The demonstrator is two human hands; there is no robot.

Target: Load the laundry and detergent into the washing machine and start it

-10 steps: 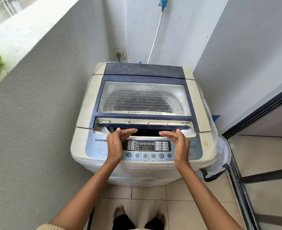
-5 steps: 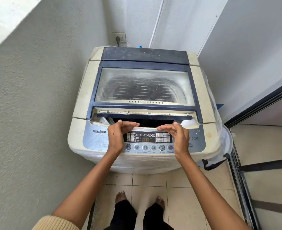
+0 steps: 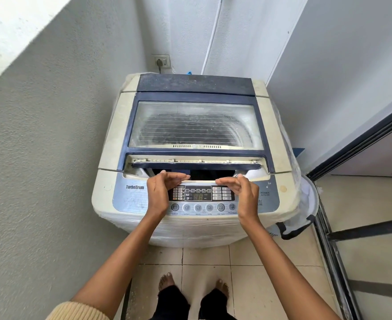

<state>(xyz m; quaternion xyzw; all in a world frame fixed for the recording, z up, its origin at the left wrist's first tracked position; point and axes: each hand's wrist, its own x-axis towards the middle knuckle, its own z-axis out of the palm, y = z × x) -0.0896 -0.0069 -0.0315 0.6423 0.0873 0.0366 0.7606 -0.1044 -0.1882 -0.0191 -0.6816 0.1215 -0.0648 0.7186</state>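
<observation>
We see the cream and blue top-loading washing machine point(image 3: 112, 139) standing on the pale tiled floor point(image 3: 271, 262), pushed into a corner. Its blue-framed folding lid point(image 3: 195, 125) with a cloudy clear window lies nearly flat. Only the front fold is raised a little, leaving a narrow dark gap along the machine's front edge. We cannot tell what lies inside.

Both hands sit at that front edge, just above the lit grey control panel point(image 3: 199, 197). The left hand point(image 3: 161, 195) is over the panel's left end and the right hand point(image 3: 243, 195) over its right end. The fingers point(image 3: 178, 177) of each are loosely extended, point toward the other hand and grip nothing. We cannot tell whether they touch the rim.

Behind the machine, a white wall socket point(image 3: 162, 61) holds a plug and a thin white hose point(image 3: 211, 42) runs up the wall. A white bag point(image 3: 305, 213) with dark handles is squeezed against the machine's right side, and beyond it runs a dark metal door frame point(image 3: 351, 146). A rough grey wall point(image 3: 40, 158) stands close on the machine's left. Two bare feet point(image 3: 166, 281) stand in front of it.
</observation>
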